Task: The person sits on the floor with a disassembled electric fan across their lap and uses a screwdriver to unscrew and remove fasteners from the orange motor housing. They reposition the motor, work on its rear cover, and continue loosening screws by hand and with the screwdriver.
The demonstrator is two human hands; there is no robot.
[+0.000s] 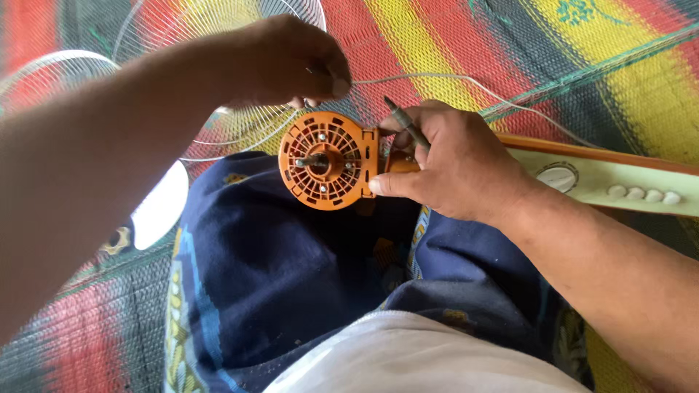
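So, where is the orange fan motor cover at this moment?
In the head view it is at the centre, over the person's lap: the orange motor cover is held by the right hand, below the left hand.

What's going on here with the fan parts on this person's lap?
A person sits on a striped woven mat with a round orange plastic fan motor housing on their lap. The right hand steadies the housing and holds a thin metal tool. The left hand pinches a thin white cord above it. White wire fan guards lie behind.
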